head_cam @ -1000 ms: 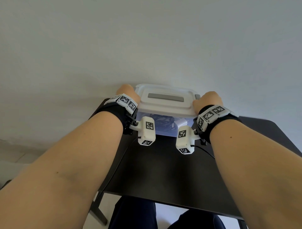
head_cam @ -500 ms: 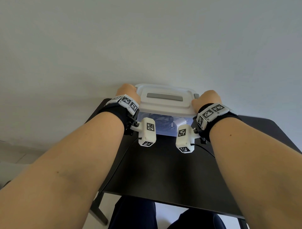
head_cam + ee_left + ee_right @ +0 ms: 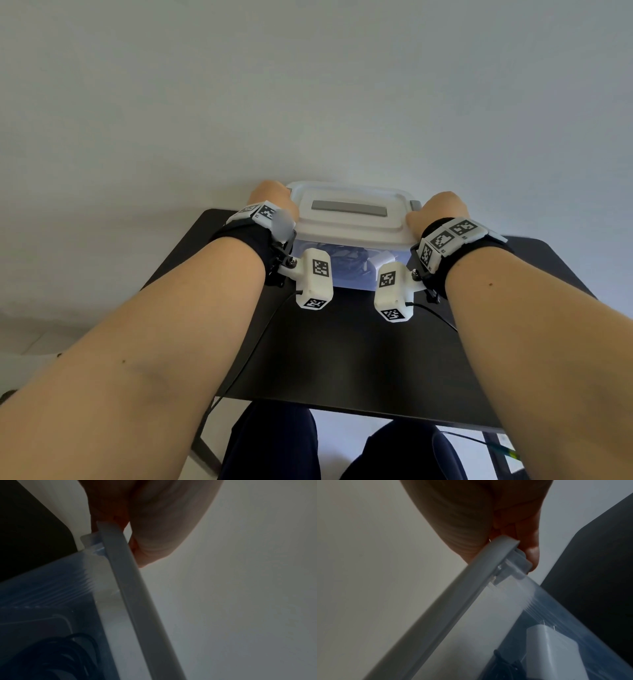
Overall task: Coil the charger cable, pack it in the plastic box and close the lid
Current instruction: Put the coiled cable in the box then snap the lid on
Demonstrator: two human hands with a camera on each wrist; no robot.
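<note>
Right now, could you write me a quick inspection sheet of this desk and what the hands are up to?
Surface: black table, bare in front of the box.
Job's things: clear box with white lid on top; black cable coiled inside, white charger beside it.
Clutter: nothing seen.
Hands: left hand grips the lid's left edge; right hand grips its right edge at the grey latch.
Cables: thin black leads from the wrist cameras cross the table.
Surroundings: plain pale wall; the person's dark-clad knees below the table.
</note>
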